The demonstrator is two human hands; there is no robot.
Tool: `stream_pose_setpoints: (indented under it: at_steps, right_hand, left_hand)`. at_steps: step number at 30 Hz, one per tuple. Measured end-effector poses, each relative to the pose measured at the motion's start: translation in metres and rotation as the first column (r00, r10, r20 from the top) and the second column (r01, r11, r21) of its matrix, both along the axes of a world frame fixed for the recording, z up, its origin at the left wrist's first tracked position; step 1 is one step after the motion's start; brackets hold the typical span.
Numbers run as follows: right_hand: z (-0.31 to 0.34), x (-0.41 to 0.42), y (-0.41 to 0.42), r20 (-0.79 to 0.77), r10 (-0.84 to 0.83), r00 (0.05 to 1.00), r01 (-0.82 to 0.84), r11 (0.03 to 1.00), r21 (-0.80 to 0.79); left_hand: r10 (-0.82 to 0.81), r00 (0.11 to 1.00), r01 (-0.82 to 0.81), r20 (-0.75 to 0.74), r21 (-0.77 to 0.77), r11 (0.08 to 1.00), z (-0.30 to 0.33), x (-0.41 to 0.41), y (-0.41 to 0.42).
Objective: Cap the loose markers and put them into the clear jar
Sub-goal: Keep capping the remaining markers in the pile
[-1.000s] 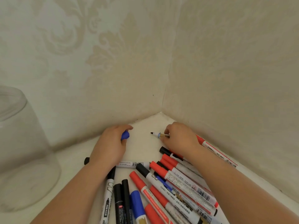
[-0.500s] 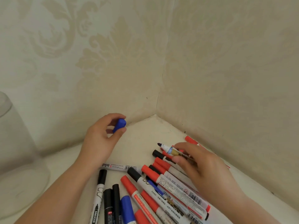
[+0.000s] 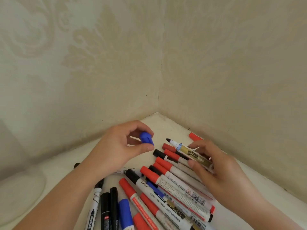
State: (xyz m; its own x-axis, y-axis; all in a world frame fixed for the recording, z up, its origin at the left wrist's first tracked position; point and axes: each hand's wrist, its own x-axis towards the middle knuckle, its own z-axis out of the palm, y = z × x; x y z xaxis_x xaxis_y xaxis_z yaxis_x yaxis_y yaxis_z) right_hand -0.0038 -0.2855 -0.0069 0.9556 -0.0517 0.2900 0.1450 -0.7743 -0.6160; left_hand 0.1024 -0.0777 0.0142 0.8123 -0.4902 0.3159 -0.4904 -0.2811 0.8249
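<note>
Wallpapered corner (image 3: 159, 90): hands pinching blue cap (image 3: 146, 139), uncapped marker (image 3: 191, 152).

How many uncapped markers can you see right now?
1: the gold-barrelled marker in the right hand, bare tip pointing toward the blue cap pinched in the left hand. Others may be hidden under the arms or cut off.

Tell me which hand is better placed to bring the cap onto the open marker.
The left hand: it already pinches the blue cap just beside the bare tip of the uncapped marker, which the right hand holds.
</note>
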Motion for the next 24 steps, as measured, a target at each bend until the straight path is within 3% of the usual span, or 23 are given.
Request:
stream_pose_setpoints:
  at_steps: [5,8,24]
  right_hand:
    - [0.0060,-0.0019,0.0034,0.061,0.015,0.998,-0.016,1.000,0.001]
    - [0.0046,-0.0013,0.0039,0.062,0.026,0.998,-0.024,0.999,-0.028]
    - [0.0013,-0.0013,0.0033,0.106,0.049,0.993,-0.049,0.999,-0.004]
  left_hand:
    - [-0.077,0.970,0.016,-0.230,-0.256,0.967,-0.0053,0.0033,0.0014]
    - [-0.130,0.932,0.015,-0.337,-0.324,0.946,-0.0081,0.0032,0.0006]
    - [-0.186,0.932,0.094,-0.310,-0.287,0.953,-0.0051,-0.0029,-0.0053]
